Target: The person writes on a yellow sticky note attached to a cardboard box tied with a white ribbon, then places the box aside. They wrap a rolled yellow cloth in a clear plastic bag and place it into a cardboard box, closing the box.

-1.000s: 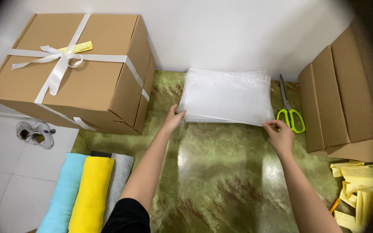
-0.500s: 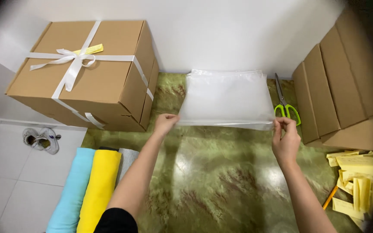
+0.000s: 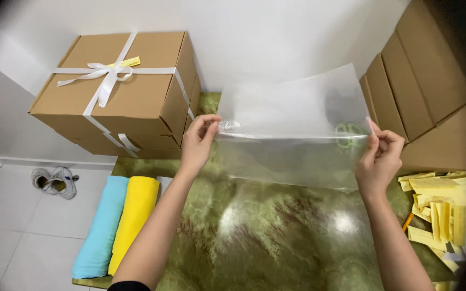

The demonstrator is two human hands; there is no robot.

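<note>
A brown box (image 3: 130, 91) tied with white ribbon (image 3: 103, 75) sits upper left, a yellow tag under the bow. Below it lie blue (image 3: 101, 226) and yellow (image 3: 133, 215) rolls side by side on the green marbled floor (image 3: 265, 237). Shoes (image 3: 55, 180) rest on white tiles at far left. Flat cartons (image 3: 422, 81) lean upper right; yellow slips (image 3: 440, 207) are heaped at lower right.

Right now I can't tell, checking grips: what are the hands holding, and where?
A clear plastic bag, pinched at its side edges by left hand and right hand.
</note>
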